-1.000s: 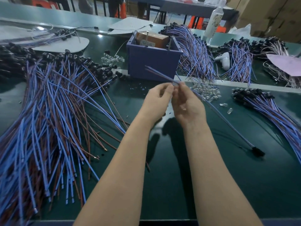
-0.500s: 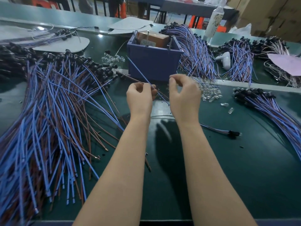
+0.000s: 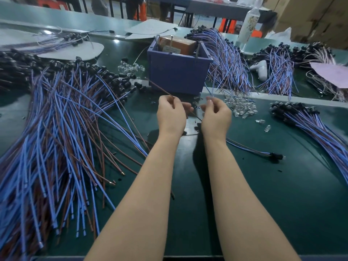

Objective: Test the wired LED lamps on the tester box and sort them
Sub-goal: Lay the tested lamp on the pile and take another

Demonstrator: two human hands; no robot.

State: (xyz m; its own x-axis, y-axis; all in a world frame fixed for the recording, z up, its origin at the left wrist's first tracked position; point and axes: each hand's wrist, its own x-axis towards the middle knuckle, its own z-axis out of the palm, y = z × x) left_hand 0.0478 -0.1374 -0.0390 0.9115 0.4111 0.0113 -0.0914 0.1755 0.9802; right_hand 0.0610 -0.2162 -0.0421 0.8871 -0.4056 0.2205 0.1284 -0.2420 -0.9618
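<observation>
One wired LED lamp is in my hands, both just in front of the blue tester box (image 3: 178,74). My left hand (image 3: 171,114) pinches its brown wire (image 3: 160,89), which points up and left toward the box. Its blue wire (image 3: 209,92) is pinched in my right hand (image 3: 216,115), the end rising toward the box's front right corner. The rest of the pair trails right across the green table to the lamp's black head (image 3: 275,156). Metal pins (image 3: 171,43) stick up from the box around a brown block.
A large pile of wired lamps (image 3: 56,129) covers the left of the table. Smaller bundles lie behind the box (image 3: 227,59), at the back right (image 3: 278,74) and along the right (image 3: 310,119). Clear LED caps (image 3: 241,108) lie beside my right hand. A white bottle (image 3: 248,21) stands behind.
My hands, together on the wire pair a second ago, have moved apart and split it into brown and blue ends. The lamp head slid left, closer to me.
</observation>
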